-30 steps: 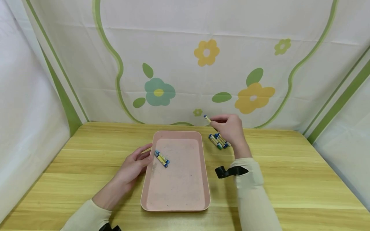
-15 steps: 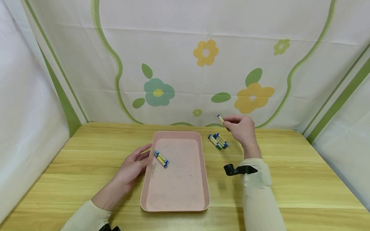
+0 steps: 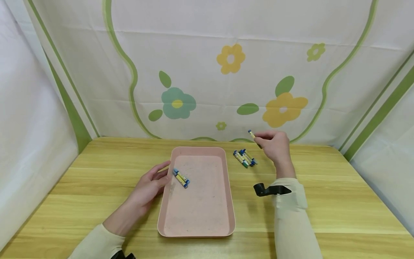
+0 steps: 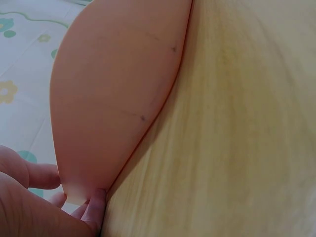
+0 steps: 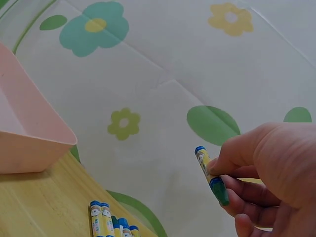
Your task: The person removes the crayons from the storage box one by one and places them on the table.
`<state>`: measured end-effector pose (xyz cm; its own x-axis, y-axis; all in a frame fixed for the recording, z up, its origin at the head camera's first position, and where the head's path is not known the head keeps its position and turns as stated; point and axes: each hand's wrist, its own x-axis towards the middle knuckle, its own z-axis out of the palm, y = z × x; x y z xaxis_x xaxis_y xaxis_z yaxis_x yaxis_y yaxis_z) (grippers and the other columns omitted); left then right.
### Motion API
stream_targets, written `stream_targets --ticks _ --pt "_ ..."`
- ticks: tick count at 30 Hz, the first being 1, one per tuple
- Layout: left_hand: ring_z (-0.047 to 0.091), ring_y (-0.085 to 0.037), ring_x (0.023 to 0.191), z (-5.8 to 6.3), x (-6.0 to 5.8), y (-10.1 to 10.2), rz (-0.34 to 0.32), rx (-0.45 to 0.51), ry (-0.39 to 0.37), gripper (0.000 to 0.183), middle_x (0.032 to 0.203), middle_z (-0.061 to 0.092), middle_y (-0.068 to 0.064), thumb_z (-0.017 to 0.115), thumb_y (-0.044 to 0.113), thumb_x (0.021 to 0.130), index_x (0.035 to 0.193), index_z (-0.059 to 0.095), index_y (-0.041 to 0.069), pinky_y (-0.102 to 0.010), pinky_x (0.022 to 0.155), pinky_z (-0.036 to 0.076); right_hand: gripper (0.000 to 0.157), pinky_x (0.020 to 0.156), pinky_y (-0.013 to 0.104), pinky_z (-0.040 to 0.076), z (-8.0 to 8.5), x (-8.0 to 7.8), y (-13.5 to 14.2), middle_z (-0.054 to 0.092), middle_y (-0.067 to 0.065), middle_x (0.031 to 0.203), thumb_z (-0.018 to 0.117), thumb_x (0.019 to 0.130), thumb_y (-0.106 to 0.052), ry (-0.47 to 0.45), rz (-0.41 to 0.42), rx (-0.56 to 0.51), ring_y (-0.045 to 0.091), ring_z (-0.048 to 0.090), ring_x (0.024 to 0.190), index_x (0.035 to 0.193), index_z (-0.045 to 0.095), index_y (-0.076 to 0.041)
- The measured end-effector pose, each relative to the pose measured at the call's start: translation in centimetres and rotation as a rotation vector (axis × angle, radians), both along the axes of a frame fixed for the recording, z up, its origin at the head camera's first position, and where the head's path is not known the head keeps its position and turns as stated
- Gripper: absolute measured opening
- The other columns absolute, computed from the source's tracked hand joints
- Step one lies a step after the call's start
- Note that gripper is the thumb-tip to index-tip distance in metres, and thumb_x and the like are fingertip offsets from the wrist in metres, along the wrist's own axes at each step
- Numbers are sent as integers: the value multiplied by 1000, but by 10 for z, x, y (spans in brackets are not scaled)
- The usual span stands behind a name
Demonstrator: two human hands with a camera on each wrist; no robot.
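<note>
My right hand (image 3: 274,146) pinches a crayon (image 5: 210,173) between thumb and fingers, above the table's back right. It has a yellow patterned wrapper with blue bands; its dark green tip points down in the right wrist view. Just left of and below this hand, several similar crayons (image 3: 244,158) lie side by side on the table. My left hand (image 3: 149,187) rests against the outer left side of a pink tray (image 3: 200,216), fingers fairly straight. In the left wrist view its fingertips touch the tray wall (image 4: 118,89). Two crayons (image 3: 181,178) lie together inside the tray, near its left wall.
The tray stands on a wood-grain table (image 3: 323,205), its long side running away from me. A white curtain (image 3: 194,46) with printed flowers hangs right behind the table's back edge, with more white cloth at both sides.
My right hand has moved to the right with the crayon, away from the tray and past the crayons on the table. The left hand and tray have stayed in place.
</note>
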<state>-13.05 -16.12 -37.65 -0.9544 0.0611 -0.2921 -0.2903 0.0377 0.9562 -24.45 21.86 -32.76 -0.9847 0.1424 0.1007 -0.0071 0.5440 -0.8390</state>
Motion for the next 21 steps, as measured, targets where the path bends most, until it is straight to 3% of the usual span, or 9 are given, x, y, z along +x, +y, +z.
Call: stream_targets --ticks 7,15,21 --pt "44 -34 154 0 0 0 5 2 1 60 171 35 -19 55 10 109 166 36 18 -44 120 42 28 81 24 54 -16 -6 4 78 17 123 74 97 -21 -34 -7 10 30 70 115 120 81 -7" --pt "42 -34 155 -1 0 0 3 4 1 61 172 35 -19 55 11 109 166 35 17 -46 122 39 28 107 45 51 -41 -14 7 77 20 126 74 96 -18 -97 0 33 36 65 128 119 81 -4" --pt "42 -35 155 0 0 1 6 6 0 60 172 34 -19 54 11 109 166 35 18 -48 123 38 29 115 49 47 -53 -15 9 72 21 135 72 98 -20 -164 11 15 36 61 135 121 80 -5"
